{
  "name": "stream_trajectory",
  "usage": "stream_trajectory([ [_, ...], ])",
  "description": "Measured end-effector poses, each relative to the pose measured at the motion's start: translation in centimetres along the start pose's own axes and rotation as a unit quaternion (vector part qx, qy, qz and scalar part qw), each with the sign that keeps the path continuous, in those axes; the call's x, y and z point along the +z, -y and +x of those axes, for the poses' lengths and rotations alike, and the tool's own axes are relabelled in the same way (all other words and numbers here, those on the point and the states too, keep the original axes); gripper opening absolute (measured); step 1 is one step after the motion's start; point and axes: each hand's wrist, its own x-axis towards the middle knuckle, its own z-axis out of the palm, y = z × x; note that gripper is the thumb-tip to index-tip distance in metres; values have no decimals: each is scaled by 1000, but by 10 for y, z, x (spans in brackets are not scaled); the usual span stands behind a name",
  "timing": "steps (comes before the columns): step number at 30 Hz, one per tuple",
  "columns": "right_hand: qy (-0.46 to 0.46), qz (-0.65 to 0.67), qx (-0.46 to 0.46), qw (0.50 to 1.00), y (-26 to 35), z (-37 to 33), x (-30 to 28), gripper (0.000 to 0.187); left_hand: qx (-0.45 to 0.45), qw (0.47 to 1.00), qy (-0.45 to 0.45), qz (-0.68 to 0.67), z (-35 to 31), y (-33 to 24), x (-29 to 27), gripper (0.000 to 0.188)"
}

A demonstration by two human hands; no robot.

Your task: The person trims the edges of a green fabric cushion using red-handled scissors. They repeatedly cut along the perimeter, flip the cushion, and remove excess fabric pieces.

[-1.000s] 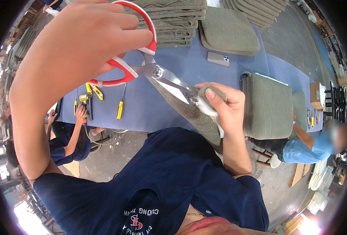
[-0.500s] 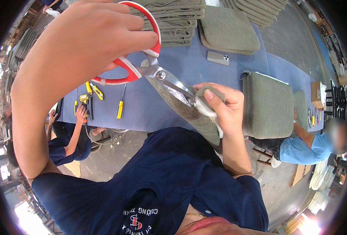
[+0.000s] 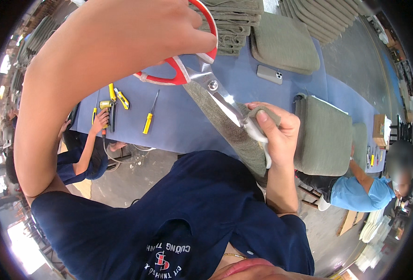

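My left hand [image 3: 141, 32] is closed around the red and white handles of large scissors [image 3: 212, 86]. Their metal blades reach down to the corner of a grey-green cushion [image 3: 225, 121], which stands on edge in front of my chest. White padding [image 3: 255, 132] shows at that corner, right by the blade tips. My right hand [image 3: 281, 133] pinches a folded flap of the cushion's fabric between thumb and fingers, just beside the blades. Exactly what lies between the blades is hard to make out.
Beyond lies a blue-covered table [image 3: 178, 116] with a phone [image 3: 269, 74], a yellow-handled screwdriver [image 3: 148, 122] and stacked cushions [image 3: 286, 44]. More cushions [image 3: 325, 135] stand at the right, near a person in light blue [image 3: 360, 192]. Another person's hand [image 3: 100, 120] holds a tool at the left.
The scissors have moved right relative to the cushion, and their blades stand closer together. My right hand keeps its pinch on the fabric. The whole view has shifted slightly.
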Motion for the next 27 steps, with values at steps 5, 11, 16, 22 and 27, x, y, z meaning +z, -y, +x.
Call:
stream_trajectory([
  [5,-6,-138,8,990,4,0,0,21,37,988,-122,-90,-11,8,36,21],
  [11,-12,-105,4,994,-18,-8,-6,34,-100,963,-201,-152,-55,-19,39,15],
  [16,-85,-113,-20,990,-19,-13,-17,36,-53,992,-87,-80,-28,-10,10,16],
  [22,-83,-89,-18,992,-20,-4,-14,32,33,984,-175,-19,-24,-13,34,17],
  [27,-106,-116,-17,987,-33,-3,-38,29,-59,973,-205,-86,-36,-22,62,23],
])
